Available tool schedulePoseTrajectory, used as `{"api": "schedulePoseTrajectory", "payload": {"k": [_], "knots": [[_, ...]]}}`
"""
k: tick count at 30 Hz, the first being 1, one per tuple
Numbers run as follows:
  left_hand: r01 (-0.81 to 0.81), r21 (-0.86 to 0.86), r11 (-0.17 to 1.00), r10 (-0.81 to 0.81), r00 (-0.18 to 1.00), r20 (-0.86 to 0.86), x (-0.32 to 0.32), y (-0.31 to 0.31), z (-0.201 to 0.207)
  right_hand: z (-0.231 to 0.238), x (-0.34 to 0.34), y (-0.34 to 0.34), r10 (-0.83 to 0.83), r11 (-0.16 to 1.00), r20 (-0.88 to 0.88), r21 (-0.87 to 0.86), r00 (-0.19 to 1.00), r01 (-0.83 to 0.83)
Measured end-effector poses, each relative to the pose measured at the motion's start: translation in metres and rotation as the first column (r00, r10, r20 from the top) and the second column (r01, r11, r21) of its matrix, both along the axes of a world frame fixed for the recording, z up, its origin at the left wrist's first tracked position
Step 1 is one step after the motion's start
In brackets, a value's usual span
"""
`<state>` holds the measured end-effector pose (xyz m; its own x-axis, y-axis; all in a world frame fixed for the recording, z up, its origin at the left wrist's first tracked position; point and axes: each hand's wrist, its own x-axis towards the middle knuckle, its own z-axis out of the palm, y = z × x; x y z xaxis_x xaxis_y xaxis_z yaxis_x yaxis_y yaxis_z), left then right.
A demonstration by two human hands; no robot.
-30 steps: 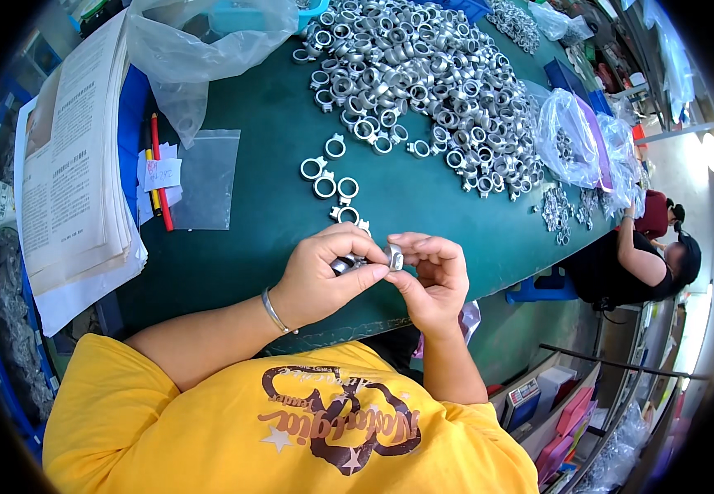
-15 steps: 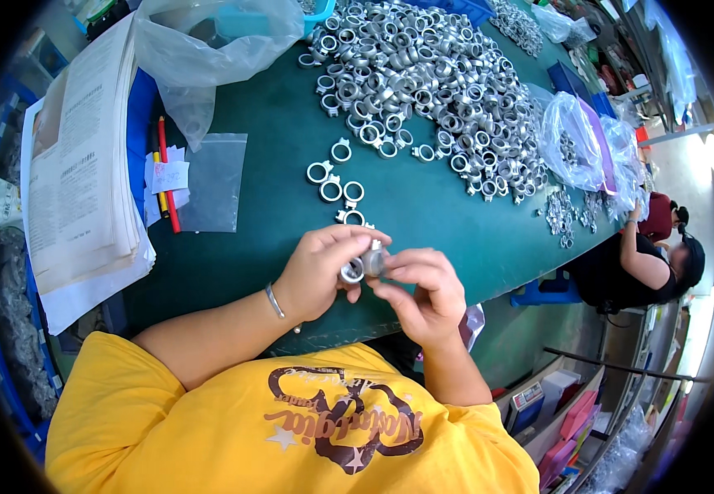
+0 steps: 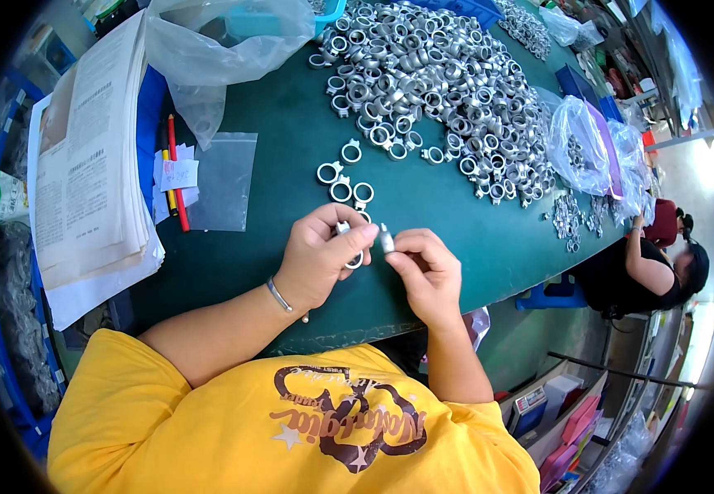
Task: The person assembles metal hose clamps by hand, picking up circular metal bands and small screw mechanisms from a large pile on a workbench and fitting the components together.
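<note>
Closed around small silver metal rings with a lug on the side, my left hand (image 3: 312,262) is over the near part of the green table. One metal ring (image 3: 355,262) shows below its fingers, and a lug (image 3: 342,228) sticks up by the thumb. My right hand (image 3: 431,276) pinches another metal ring (image 3: 387,240) between thumb and fingertips, seen edge-on and slightly apart from the left hand. Several loose rings (image 3: 340,190) lie just beyond my left hand. A large heap of like rings (image 3: 431,82) covers the far middle of the table.
Papers (image 3: 85,165) are stacked at the left, beside pens (image 3: 177,173) and a flat zip bag (image 3: 224,181). A plastic bag (image 3: 225,49) lies by a light-blue bin (image 3: 331,12). Smaller metal parts (image 3: 567,218) sit at the right, near a seated person (image 3: 649,272).
My right hand has drawn slightly away from my left with a ring, which is now turned edge-on. The view has shifted a little, so the table things appear farther right.
</note>
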<state>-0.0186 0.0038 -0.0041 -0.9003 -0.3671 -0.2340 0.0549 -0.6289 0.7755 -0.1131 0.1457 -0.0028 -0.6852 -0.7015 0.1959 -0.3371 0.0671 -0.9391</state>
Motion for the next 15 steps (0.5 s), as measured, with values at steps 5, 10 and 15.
{"api": "schedulePoseTrajectory", "payload": {"k": [5, 10, 15], "knots": [[0.076, -0.211, 0.975, -0.071, 0.997, 0.032, 0.0025, 0.0081, 0.0066, 0.0005, 0.0038, 0.007, 0.024, 0.99, 0.112, -0.142, 0.993, -0.007], [0.14, -0.359, 0.923, -0.144, 0.989, 0.015, 0.0034, 0.0074, 0.0011, 0.0069, 0.0023, 0.0056, 0.027, 0.991, -0.301, -0.116, 0.953, -0.065], [-0.012, -0.593, 0.805, -0.096, 0.984, -0.151, 0.0029, 0.0087, 0.0018, 0.0049, 0.0035, 0.0045, -0.025, 0.983, -0.231, -0.183, 0.973, -0.018]]}}
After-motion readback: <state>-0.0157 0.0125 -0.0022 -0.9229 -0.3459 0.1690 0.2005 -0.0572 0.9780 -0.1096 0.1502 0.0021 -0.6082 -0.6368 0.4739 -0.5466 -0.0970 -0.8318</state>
